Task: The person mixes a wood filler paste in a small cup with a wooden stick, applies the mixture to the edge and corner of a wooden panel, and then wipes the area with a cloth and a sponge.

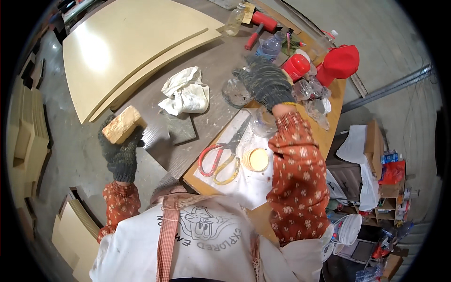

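My left hand [119, 157], in a dark knitted glove, is closed around a rough tan block [124, 125] off the left edge of the table. My right hand [265, 82], in the same kind of glove, reaches over the right part of the table with its fingers stretched out, the tips slightly blurred. Just beside those fingers stands a clear plastic jar [235, 92]; a clear plastic bottle [271, 46] lies beyond them. Below my right wrist is another clear container [264, 122]. Scissors [229, 151] with red and yellow handles lie beside a small round tub of yellowish stuff [256, 160].
Curved cream panels [141, 47] are stacked at the far left of the table. A crumpled white cloth [185, 91] lies near a dark square sheet [180, 128]. A red-headed mallet [263, 23], a red jar [296, 66] and a red cap [339, 62] crowd the far right.
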The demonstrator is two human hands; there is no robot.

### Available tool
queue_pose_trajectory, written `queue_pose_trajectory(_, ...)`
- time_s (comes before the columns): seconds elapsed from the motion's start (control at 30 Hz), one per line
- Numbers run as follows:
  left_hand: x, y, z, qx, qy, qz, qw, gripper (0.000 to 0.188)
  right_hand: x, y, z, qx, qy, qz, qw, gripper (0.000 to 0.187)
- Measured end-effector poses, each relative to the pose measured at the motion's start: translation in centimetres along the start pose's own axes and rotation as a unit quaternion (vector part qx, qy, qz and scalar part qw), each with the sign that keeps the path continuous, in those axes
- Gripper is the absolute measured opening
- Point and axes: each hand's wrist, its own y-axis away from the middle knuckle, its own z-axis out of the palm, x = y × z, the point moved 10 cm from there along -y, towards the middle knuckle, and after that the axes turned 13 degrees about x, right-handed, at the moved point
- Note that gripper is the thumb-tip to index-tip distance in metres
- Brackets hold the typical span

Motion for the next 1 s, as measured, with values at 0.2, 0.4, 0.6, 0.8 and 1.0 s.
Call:
queue_pose_trajectory(0.2,-3.1,0.0,-7.7,0.114,-0.028,-0.029,0.993,0.054,0.0,0.8,0.2,-0.029,-0.054,-0.049,0.997,0.017)
queue_pose_trajectory(0.4,-3.4,-0.4,-7.7,0.125,-0.001,-0.033,0.992,0.052,-1.9,1.9,-16.6,-0.071,-0.048,-0.034,0.996,0.019)
queue_pose_trajectory(0.6,-1.3,-0.1,-4.9,0.081,0.016,-0.02,0.996,0.055,-1.8,9.2,-15.3,-0.155,-0.164,0.108,0.968,0.024)
queue_pose_trajectory(0.8,-0.4,0.8,-2.8,0.025,0.02,-0.051,0.998,0.056,-3.0,11.3,-12.6,-0.187,-0.117,0.06,0.974,0.022)
queue_pose_trajectory(1.0,-3.7,4.3,-0.3,-0.109,0.111,-0.229,0.961,0.044,-6.5,9.2,-17.6,-0.119,-0.071,0.002,0.99,0.025)
